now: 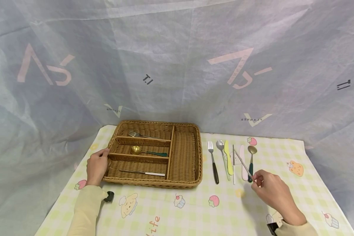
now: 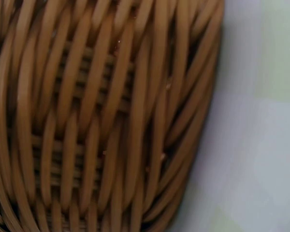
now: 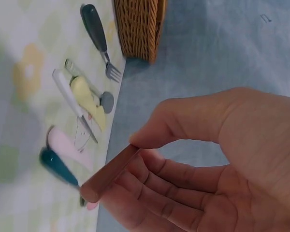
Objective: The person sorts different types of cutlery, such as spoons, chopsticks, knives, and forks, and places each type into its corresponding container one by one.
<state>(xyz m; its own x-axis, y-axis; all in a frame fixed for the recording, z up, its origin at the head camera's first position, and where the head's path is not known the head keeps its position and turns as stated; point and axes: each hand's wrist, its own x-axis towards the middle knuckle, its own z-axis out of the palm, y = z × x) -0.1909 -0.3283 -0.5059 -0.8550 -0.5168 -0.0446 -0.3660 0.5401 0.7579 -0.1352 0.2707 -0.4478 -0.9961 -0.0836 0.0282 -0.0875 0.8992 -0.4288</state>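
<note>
At the left end of a wicker cutlery basket (image 1: 184, 185), my left hand (image 1: 97, 167) grips the rim. The left wrist view is filled by the basket's woven wall (image 2: 96, 96), and no fingers show there. My right hand (image 1: 272, 190) pinches a slim chopstick (image 1: 244, 165) between thumb and fingers, above the cutlery row. Its thick brownish end (image 3: 111, 171) shows in the right wrist view. Below it lie a white-handled chopstick (image 1: 234, 167), a pink knife (image 1: 244, 168) and a green-handled spoon (image 1: 251, 164).
Further left in the row are a yellow-green knife (image 1: 228, 160), a metal spoon (image 1: 224, 157) and a black-handled fork (image 1: 213, 164). Basket compartments hold a fork (image 1: 141, 135), a gold spoon (image 1: 137, 150) and a white-handled chopstick (image 1: 153, 173). A grey curtain (image 1: 177, 65) hangs behind.
</note>
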